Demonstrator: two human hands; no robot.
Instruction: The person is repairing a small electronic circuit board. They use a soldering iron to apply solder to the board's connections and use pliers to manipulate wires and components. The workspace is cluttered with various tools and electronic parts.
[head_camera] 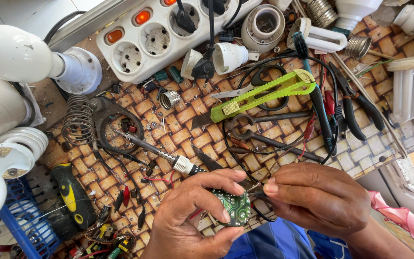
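Head view. I see the left hand [192, 216] gripping a small round green circuit board [235, 207]: thumb above its upper edge, fingers [226, 217] curled across its face, closed on it. The board sits between the two hands, just above the person's blue striped clothing [269, 242].

The right hand [319, 196] is closed in a pinch, thumb and forefinger pressed together on a thin dark part [257, 194] whose tip meets the right edge of the board. What that part is I cannot tell; it is mostly hidden by the fingers.

Just beyond the left thumb lies a soldering iron [159, 151], its white collar nearest the thumb, its tip pointing away toward a coiled wire stand [78, 120]. Beyond the right hand's knuckles lie dark tweezers and pliers [274, 141], touching one another, with black and red leads looped around them. Further off from the fingers I note a lime-green utility knife [264, 93] laid over black-handled scissors [264, 79], and dark-handled cutters [355, 108] to its right.

Well away from the fingers, at the far edge of the bench [188, 117], stands a white power strip [154, 38] with orange switches and plugs inserted. Lamp bases and white bulbs [13, 52] lie around it. To the left of the left wrist I record a black and yellow tool handle [73, 196] beside a blue basket [22, 225].
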